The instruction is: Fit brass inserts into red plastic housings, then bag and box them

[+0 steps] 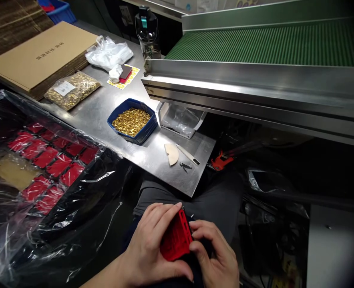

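Note:
Above my lap, my left hand [148, 240] is closed around a red plastic casing [175, 242], thumb along its lower edge and fingers over the top. The casing is tilted, its hollow side with moulded ribs facing left and up. My right hand [217, 254] pinches the casing's right edge between thumb and bent fingers; whether a small part is also between those fingertips I cannot tell. Beyond the hands, a blue tray [145, 134] full of small brass-coloured inserts stands on the metal table [129, 154]. Near the table corner lie a half-round pale disc [171, 154], a white slim tool [188, 154] and small dark nippers [185, 167].
A green conveyor [255, 48] with a metal side rail crosses at the right. Left are a plastic-lined box of red parts [57, 162], a bag of brass pieces [75, 90] and stacked cardboard [45, 52]. A bottle [148, 34] and a clear-white bin [180, 120] stand farther back.

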A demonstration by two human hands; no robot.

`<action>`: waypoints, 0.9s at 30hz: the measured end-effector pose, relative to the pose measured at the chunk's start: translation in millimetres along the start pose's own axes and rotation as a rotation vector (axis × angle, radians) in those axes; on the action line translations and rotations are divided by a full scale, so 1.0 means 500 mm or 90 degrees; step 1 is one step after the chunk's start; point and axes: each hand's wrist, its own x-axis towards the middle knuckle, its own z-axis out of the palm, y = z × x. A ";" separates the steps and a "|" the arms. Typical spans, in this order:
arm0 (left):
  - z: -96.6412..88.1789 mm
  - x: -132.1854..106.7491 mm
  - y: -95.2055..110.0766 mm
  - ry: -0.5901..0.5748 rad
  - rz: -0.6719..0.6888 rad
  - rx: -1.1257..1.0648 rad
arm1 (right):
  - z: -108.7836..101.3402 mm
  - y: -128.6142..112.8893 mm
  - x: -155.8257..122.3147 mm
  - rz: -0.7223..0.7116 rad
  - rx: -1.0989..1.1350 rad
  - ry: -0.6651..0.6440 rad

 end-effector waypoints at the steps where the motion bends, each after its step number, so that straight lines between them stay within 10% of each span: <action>1: 0.001 -0.001 -0.001 0.000 0.000 0.000 | 0.000 0.000 0.000 0.001 0.001 -0.003; 27: 0.007 -0.006 -0.001 0.007 -0.045 -0.077 | 0.018 -0.013 -0.004 0.040 0.013 0.055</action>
